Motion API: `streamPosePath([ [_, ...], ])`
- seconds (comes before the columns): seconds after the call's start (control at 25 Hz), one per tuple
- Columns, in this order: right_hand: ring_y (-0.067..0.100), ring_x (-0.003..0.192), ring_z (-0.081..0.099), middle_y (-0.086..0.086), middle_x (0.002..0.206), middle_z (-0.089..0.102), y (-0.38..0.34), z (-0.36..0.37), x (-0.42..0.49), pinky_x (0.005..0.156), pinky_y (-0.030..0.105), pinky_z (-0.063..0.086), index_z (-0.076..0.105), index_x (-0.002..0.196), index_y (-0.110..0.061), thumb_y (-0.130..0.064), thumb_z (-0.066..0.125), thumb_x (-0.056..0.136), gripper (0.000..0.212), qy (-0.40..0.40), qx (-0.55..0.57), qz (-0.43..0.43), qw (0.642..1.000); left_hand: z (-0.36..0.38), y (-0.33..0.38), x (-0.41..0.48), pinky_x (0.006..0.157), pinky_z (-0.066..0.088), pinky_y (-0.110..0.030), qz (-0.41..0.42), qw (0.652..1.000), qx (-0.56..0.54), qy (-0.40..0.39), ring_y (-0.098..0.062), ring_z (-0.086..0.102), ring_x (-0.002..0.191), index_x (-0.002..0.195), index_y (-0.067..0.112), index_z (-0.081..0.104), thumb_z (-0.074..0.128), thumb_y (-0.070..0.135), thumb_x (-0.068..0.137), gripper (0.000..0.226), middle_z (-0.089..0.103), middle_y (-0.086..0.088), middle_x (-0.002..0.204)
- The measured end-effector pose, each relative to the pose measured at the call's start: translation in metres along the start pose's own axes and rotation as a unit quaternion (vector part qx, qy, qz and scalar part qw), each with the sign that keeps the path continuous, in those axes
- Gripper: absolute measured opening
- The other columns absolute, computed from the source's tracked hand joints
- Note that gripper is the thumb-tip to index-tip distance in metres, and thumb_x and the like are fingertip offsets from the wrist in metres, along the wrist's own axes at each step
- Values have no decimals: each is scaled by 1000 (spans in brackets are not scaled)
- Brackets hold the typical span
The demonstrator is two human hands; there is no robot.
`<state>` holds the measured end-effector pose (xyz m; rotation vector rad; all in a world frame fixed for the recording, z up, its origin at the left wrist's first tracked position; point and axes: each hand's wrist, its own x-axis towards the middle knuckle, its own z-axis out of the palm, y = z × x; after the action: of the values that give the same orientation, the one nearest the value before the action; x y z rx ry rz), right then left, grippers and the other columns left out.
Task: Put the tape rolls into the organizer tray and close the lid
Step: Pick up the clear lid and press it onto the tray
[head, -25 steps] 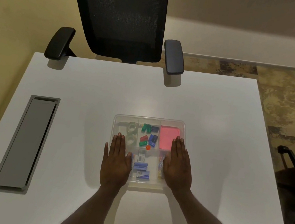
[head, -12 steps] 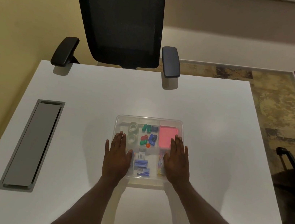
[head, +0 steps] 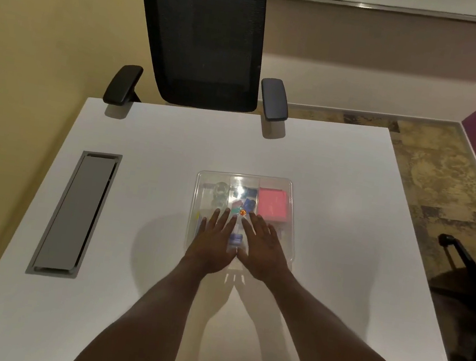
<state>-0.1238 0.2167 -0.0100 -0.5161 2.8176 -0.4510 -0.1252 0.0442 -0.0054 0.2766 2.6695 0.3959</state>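
Note:
A clear plastic organizer tray sits on the white table, with its clear lid lying flat over it. Clear tape rolls show through the lid in the far left compartment. A pink pad fills the far right compartment, and small coloured clips lie in the middle. My left hand and my right hand lie flat, palms down, side by side on the near middle of the lid, fingers spread, holding nothing.
A grey cable hatch is set into the table at the left. A black mesh office chair stands at the far edge. A dark chair base is on the floor to the right.
Both hands have slid inward from the tray's left and right sides to its near middle and now almost touch. The camera has tilted up a little.

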Motion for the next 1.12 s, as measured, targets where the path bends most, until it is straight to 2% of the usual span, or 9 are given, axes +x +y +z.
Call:
streamPosePath([
  [0.16, 24, 158, -4, 1, 171, -2, -13, 11, -17, 127, 46, -1, 7, 162, -24, -61, 50, 97, 86, -51, -20, 17, 998, 8, 5, -17, 131, -1, -54, -10, 999, 32, -36, -34, -16, 160, 166, 19, -4, 54, 57, 99, 97, -17, -6, 172],
  [0.32, 28, 158, 4, 5, 171, 2, -19, 21, -31, 128, 48, 6, 11, 161, -23, -48, 58, 98, 83, -68, -32, 57, 996, 21, 9, -28, 131, 11, -55, -57, 997, 49, -17, -38, -4, 160, 166, 18, 4, 58, 37, 103, 85, -5, -11, 174],
  [0.4, 32, 155, 20, 10, 167, 20, -23, 22, -37, 126, 52, 19, 28, 158, -18, -33, 68, 95, 76, -31, -19, 60, 998, 25, 9, -29, 130, 14, -54, -61, 996, 60, -2, -39, -3, 160, 166, 18, 4, 57, 31, 104, 83, -4, -12, 174],
  [0.48, 36, 141, 47, 15, 153, 48, -26, 23, -39, 115, 56, 41, 54, 144, -12, -19, 82, 84, 67, 24, -4, 60, 998, 27, 8, -27, 131, 15, -53, -57, 996, 71, 7, -39, -3, 160, 166, 17, 4, 56, 26, 105, 81, -4, -13, 174],
  [0.56, 36, 131, 58, 15, 142, 60, -27, 25, -36, 106, 55, 50, 65, 134, -11, -14, 87, 79, 60, 58, 5, 76, 995, 29, 7, -25, 131, 15, -52, -57, 996, 72, 10, -39, -2, 160, 166, 16, 5, 55, 25, 105, 79, -2, -13, 174],
  [0.68, 34, 141, 48, 12, 151, 51, -23, 25, -24, 115, 51, 43, 56, 143, -15, -16, 75, 91, 56, 29, -1, 81, 996, 30, 6, -19, 130, 14, -51, -66, 996, 65, 7, -39, -1, 160, 165, 17, 6, 57, 25, 104, 80, 0, -13, 174],
  [0.84, 24, 154, 26, 4, 165, 30, -17, 22, -2, 127, 39, 25, 35, 156, -23, -26, 54, 104, 54, -11, -11, 85, 996, 19, 1, -1, 130, 14, -50, -74, 996, 53, 8, -38, 1, 161, 166, 18, 7, 60, 25, 103, 83, 1, -12, 174],
  [1.12, 28, 152, 31, 8, 163, 34, -6, 9, 43, 124, 41, 29, 41, 153, -20, -18, 58, 102, 54, -3, -5, 90, 996, -1, -11, 40, 131, 18, -47, -75, 996, 28, 34, -33, 3, 161, 166, 20, 11, 57, 25, 104, 77, 6, -9, 174],
])
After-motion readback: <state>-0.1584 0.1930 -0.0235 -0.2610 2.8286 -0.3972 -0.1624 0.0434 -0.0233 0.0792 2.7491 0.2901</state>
